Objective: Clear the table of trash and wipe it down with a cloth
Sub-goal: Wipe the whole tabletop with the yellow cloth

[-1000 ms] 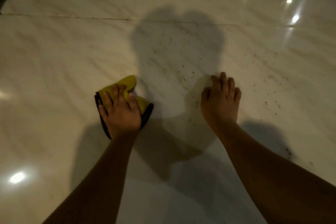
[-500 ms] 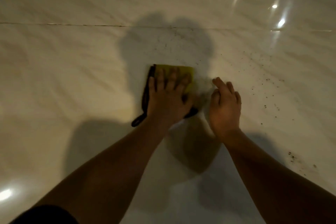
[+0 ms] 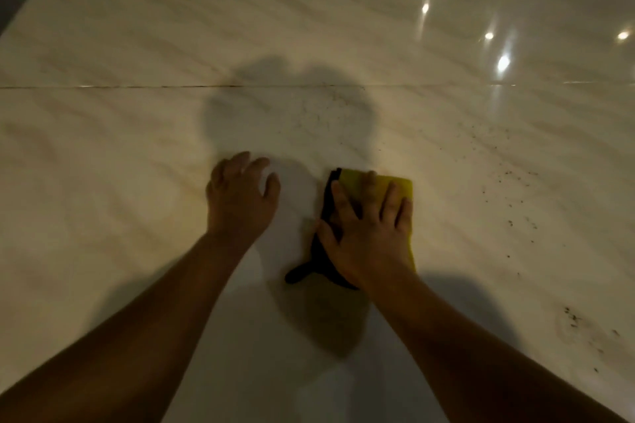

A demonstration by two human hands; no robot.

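One cloth (image 3: 400,184) beneath right hand (image 3: 368,237) — left hand (image 3: 240,203) rests on table (image 3: 103,182).

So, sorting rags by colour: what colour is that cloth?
The cloth is yellow with black edging; head view.

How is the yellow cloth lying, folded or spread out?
Folded: the cloth is a compact pad under the right hand, black side showing along its edge.

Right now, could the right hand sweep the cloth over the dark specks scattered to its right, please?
Probably yes: the right hand presses the cloth flat on the table, and only bare tabletop lies between it and the specks.
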